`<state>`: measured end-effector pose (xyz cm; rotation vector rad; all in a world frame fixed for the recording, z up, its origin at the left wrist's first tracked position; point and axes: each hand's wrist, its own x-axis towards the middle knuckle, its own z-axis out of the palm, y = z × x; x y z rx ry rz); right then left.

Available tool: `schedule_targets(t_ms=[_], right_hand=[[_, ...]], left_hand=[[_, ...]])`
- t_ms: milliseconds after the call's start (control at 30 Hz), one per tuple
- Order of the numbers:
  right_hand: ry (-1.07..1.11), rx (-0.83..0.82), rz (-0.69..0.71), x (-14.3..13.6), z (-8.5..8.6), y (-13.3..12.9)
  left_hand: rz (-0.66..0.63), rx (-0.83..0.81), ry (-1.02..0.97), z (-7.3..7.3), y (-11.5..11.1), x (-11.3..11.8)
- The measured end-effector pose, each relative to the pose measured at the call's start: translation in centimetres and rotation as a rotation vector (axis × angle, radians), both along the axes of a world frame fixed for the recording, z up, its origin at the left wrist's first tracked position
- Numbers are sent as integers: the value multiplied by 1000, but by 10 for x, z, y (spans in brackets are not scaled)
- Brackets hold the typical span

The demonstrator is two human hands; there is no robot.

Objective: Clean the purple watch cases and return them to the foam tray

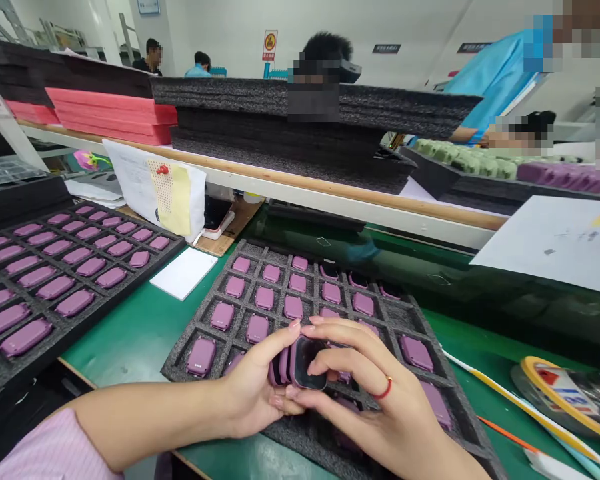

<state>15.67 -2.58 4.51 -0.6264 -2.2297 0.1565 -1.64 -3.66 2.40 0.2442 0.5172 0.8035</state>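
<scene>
Above a dark foam tray (177,360), my left hand (257,373) is closed around a small stack of purple smartwatch cases (283,365) standing on edge. The nearest smartwatch case (311,363) has a dark glossy screen facing right. My right hand (375,380), with a red ring on one finger, grips that nearest case by its edges, thumb below and fingers on top and over the screen. Purple cases such as this one (201,355) lie face down in most tray pockets. A few cases at the back show dark faces. My hands hide the tray's middle.
Another foam tray (100,303) of purple cases is at left. A white pad (184,273) lies between the trays. Tape rolls (545,380) and thin tools (525,400) lie at right. A shelf (330,190) with foam stacks (280,133) crosses behind; several people are beyond it.
</scene>
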Motion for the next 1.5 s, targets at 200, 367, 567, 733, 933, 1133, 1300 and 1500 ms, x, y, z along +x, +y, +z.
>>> schedule_targets(t_ms=[200,367,567,733,933,1133,1300,1500], right_hand=[[137,-103,-24,-4,-1,0],[584,-362,-95,-4,-3,4],[590,-330,-140,-2,-7,7],[286,-293,3,-5,-11,8],[300,-417,47,-3,-16,1],[250,-458,30,1,-21,1],[229,-414,1,0,-22,-1],[223,-421,-5,3,-20,-3]], left_hand=[[10,-2,64,-1,3,-2],[-2,39,108,1,1,0],[49,39,227,7,6,-2],[192,-116,398,10,8,-3],[70,-9,229,12,2,1],[-17,18,78,5,4,-1],[-60,76,71,6,3,-1],[-86,93,40,5,4,-3]])
